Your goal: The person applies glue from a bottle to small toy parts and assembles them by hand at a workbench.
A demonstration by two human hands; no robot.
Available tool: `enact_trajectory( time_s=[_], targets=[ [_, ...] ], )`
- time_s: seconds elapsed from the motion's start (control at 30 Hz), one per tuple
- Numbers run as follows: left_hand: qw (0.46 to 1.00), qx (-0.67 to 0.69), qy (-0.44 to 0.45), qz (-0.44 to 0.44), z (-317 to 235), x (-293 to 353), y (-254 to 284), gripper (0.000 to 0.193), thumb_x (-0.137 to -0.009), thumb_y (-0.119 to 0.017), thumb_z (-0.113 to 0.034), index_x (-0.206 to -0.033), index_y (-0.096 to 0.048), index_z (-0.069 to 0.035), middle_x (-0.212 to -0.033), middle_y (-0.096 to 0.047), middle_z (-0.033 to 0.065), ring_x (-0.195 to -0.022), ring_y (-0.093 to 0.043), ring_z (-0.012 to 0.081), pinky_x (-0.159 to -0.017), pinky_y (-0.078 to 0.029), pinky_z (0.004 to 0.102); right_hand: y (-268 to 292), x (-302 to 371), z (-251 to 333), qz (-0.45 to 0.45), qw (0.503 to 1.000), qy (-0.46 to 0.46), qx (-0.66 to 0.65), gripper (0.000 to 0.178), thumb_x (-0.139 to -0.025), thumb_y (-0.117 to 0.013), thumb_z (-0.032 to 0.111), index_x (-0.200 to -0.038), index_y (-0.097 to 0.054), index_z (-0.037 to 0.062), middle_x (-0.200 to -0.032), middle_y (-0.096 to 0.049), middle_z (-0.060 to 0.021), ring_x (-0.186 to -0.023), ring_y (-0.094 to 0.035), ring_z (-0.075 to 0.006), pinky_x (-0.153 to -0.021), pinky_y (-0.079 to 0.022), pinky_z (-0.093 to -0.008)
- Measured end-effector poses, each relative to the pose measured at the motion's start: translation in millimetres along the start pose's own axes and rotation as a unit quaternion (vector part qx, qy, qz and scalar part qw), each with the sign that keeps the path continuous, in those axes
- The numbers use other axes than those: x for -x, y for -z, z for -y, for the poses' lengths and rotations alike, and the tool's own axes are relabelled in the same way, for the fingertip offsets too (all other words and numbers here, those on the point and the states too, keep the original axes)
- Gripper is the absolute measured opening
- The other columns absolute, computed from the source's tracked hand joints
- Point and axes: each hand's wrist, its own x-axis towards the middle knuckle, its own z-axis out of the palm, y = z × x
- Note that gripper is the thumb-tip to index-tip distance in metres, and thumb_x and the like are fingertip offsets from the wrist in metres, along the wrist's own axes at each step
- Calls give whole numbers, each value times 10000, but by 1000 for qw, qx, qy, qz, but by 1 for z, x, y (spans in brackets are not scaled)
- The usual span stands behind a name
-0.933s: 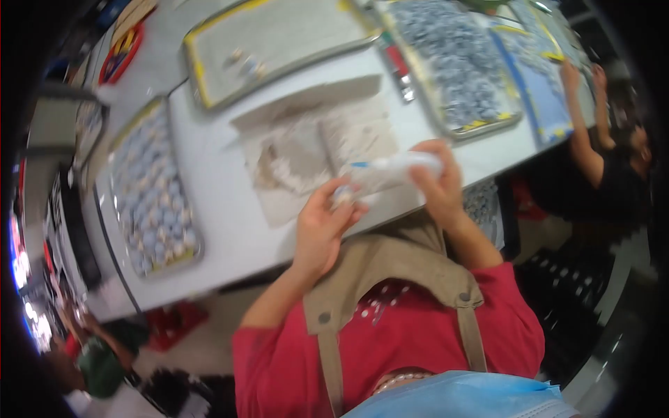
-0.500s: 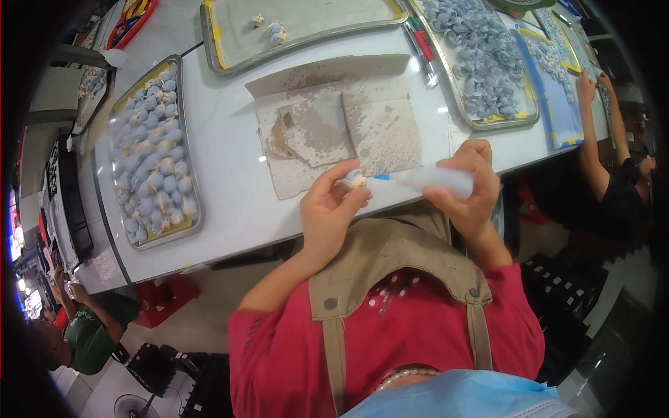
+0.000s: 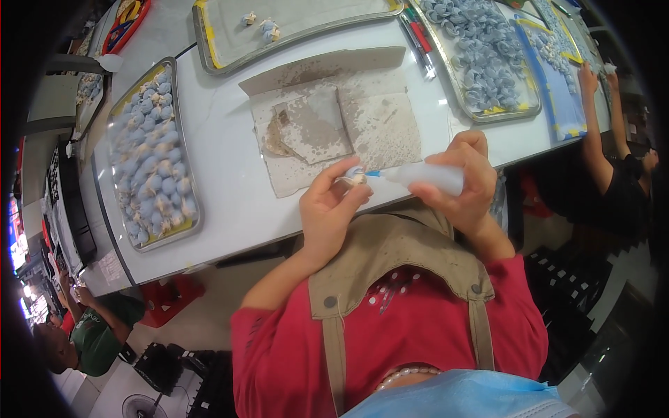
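Between the thumb and fingers of my left hand (image 3: 326,210) is a small blue-and-cream figure part (image 3: 358,177), partly covered by the fingertips. My right hand (image 3: 475,180) is wrapped round a translucent white squeeze bottle (image 3: 437,179), tilted nearly level. Its thin blue nozzle (image 3: 373,173) points left and meets the part, or comes very close to it; whether they touch I cannot tell. Both hands are above the front edge of the white table (image 3: 230,164). Just beyond them lies a stained, folded cardboard sheet (image 3: 383,118).
At the left, a metal tray (image 3: 198,224) holds many blue-and-cream parts. A far tray (image 3: 327,19) has a few of them. Right of the pens (image 3: 419,43), another tray (image 3: 535,111) is heaped with grey-blue curved pieces. Other people's arms (image 3: 592,132) reach in at right; someone in green (image 3: 101,334) sits left.
The bottle has shifted slightly left and up, bringing its nozzle nearer the part. My left hand keeps its pinch almost unmoved. The view has shifted a little.
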Motion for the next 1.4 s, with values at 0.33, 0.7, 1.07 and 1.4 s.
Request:
enact_trajectory(
  time_s=[0.33, 0.7, 1.07, 1.4],
  targets=[
    [999, 31, 3, -8, 3, -4, -1, 357, -838, -544, 26, -1180, -440, 23, -1081, -564, 116, -890, -582, 149, -765, -449, 243, 4, 1, -7, -13, 999, -34, -12, 312, -537, -827, 184, -731, -628, 43, -655, -539, -34, -712, -439, -212, -642, -380, -299],
    [1000, 11, 10, -2, 1, -4, 4, 336, -861, -548, -42, -1177, -447, 13, -1118, -563, 135, -903, -592, 165, -762, -456, 255, 0, -1, -10, -3, 999, -36, -18, 283, -554, -814, 164, -719, -617, 44, -671, -534, -35, -715, -434, -206, -651, -378, -300],
    [947, 217, 38, 233, -8, -6, 15, 307, -839, -578, -46, -1125, -465, -40, -1158, -523, 193, -893, -589, 208, -739, -485, 283, -55, -8, -60, -13, 981, -179, -70, 188, -770, -662, 193, -867, -617, 38, -851, -576, -122, -833, -524, -265, -731, -403, -335],
    [975, 143, 60, 162, -8, -8, 12, 355, -815, -612, -60, -1137, -463, -50, -1132, -528, 179, -849, -582, 195, -727, -492, 272, 15, -76, -153, -29, 946, 61, 318, 232, -712, -547, -2, -886, -650, 111, -933, -625, -76, -911, -539, -249, -810, -382, -364]
  ],
)
